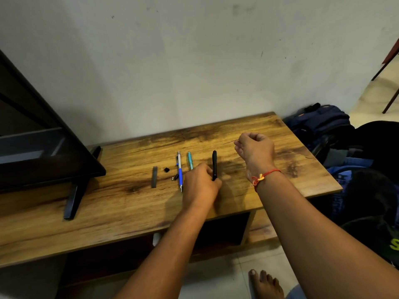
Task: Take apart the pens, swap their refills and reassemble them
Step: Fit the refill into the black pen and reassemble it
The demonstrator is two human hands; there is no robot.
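The left hand (200,184) closes its grip round the near end of the black pen barrel (214,161) at the middle of the desk (129,203). The barrel's long axis points away from the person. The right hand (255,149), just right of the barrel, pinches a thin refill (229,142) that points left.
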